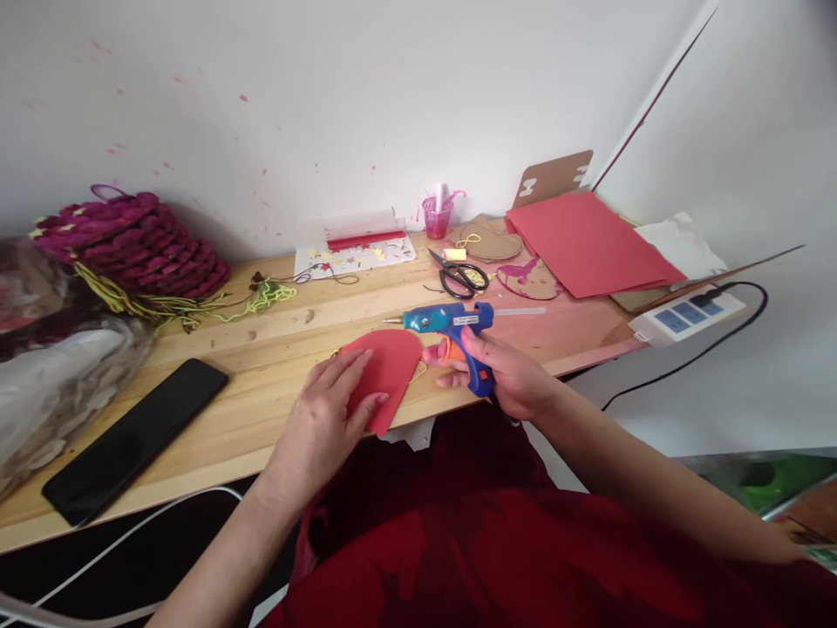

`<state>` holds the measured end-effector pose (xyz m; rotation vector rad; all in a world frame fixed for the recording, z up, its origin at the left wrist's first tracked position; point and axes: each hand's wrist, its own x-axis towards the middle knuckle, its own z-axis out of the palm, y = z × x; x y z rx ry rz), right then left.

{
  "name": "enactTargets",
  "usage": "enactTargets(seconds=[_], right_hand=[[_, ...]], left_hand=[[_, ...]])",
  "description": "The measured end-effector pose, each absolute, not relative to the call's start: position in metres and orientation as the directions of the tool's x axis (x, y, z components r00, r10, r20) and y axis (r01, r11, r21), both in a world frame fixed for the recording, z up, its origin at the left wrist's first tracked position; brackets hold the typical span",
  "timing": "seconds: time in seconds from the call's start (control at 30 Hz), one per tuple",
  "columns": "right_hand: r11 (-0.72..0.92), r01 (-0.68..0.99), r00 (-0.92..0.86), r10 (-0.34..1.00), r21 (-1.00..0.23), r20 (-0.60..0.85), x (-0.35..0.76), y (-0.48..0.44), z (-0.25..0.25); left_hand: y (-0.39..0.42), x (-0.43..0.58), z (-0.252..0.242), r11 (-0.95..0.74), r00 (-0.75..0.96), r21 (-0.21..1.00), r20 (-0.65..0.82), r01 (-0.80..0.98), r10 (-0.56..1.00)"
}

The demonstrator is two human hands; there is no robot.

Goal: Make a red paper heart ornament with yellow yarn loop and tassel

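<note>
My right hand (513,371) is wrapped round the handle of a blue glue gun (451,318), with fingers by its orange trigger. The gun's metal nozzle points left, just above the red paper, and a clear glue stick (523,311) sticks out of its back. My left hand (330,406) lies on a red paper cut-out (396,371) with a rounded top, its fingers stretched flat and its thumb spread across the lower part. The cut-out's lower tip reaches the table's front edge. A thin yellow string (418,372) shows at its right side.
Black scissors (463,277), a yellow thread spool (454,255) and a pink-stained cup (438,215) stand behind. Red sheets (588,244) and a power strip (690,314) are at right. A purple braided piece (140,249), plastic bags (52,384) and a black phone (137,440) are at left.
</note>
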<state>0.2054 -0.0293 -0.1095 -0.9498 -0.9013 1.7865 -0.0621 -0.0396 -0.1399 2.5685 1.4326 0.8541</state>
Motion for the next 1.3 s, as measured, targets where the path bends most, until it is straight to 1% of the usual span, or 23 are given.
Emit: enactTargets(seconds=[0.07, 0.13, 0.17, 0.23, 0.33, 0.4, 0.47, 0.6, 0.73, 0.87, 0.93, 1.03, 1.1, 1.2, 1.3], right_hand=[[-0.365, -0.307, -0.401, 0.887, -0.879, -0.228, 0.207, -0.032, -0.109], [-0.426, -0.239, -0.519, 0.815, -0.873, -0.256, 0.212, -0.035, -0.107], [-0.443, -0.224, -0.548, 0.794, -0.868, -0.264, 0.215, -0.036, -0.106], [-0.435, -0.26, -0.508, 0.821, -0.862, -0.261, 0.217, -0.037, -0.103], [-0.37, -0.353, -0.314, 0.912, -0.86, -0.264, 0.214, -0.032, -0.103], [-0.317, -0.374, -0.199, 0.945, -0.872, -0.258, 0.21, -0.026, -0.104], [-0.282, -0.377, -0.134, 0.959, -0.882, -0.249, 0.206, -0.023, -0.105], [-0.31, -0.361, -0.182, 0.948, -0.879, -0.26, 0.203, -0.021, -0.105], [-0.26, -0.366, -0.198, 0.96, -0.894, -0.199, 0.203, -0.021, -0.102], [-0.312, -0.412, -0.212, 0.946, -0.856, -0.243, 0.199, -0.018, -0.1], [-0.34, -0.445, -0.243, 0.936, -0.829, -0.253, 0.194, -0.016, -0.099], [-0.38, -0.458, -0.336, 0.911, -0.804, -0.239, 0.186, -0.015, -0.1], [-0.406, -0.452, -0.394, 0.89, -0.794, -0.23, 0.182, -0.015, -0.103], [-0.443, -0.417, -0.432, 0.865, -0.794, -0.256, 0.183, -0.017, -0.107], [-0.49, -0.352, -0.436, 0.84, -0.798, -0.324, 0.193, -0.024, -0.107]], left_hand=[[-0.04, -0.064, -0.142, -0.544, 0.395, 0.343, 0.416, 0.766, 0.819], [-0.037, -0.066, -0.143, -0.559, 0.412, 0.356, 0.41, 0.749, 0.814], [-0.034, -0.067, -0.143, -0.576, 0.427, 0.36, 0.416, 0.734, 0.803], [-0.029, -0.068, -0.143, -0.616, 0.452, 0.37, 0.441, 0.696, 0.776], [-0.021, -0.068, -0.142, -0.647, 0.469, 0.396, 0.46, 0.652, 0.754], [-0.016, -0.067, -0.141, -0.662, 0.493, 0.407, 0.449, 0.63, 0.745], [-0.013, -0.067, -0.141, -0.677, 0.52, 0.408, 0.436, 0.613, 0.734], [-0.011, -0.068, -0.14, -0.699, 0.543, 0.39, 0.443, 0.6, 0.713], [-0.009, -0.07, -0.136, -0.688, 0.55, 0.363, 0.418, 0.628, 0.723], [-0.006, -0.067, -0.127, -0.652, 0.536, 0.346, 0.378, 0.675, 0.755], [-0.002, -0.062, -0.123, -0.63, 0.52, 0.301, 0.372, 0.716, 0.768], [0.004, -0.054, -0.12, -0.594, 0.506, 0.197, 0.359, 0.78, 0.784], [0.007, -0.049, -0.119, -0.599, 0.517, 0.171, 0.36, 0.782, 0.777], [0.007, -0.045, -0.118, -0.651, 0.54, 0.231, 0.399, 0.723, 0.741], [0.002, -0.047, -0.121, -0.653, 0.484, 0.335, 0.465, 0.679, 0.742]])
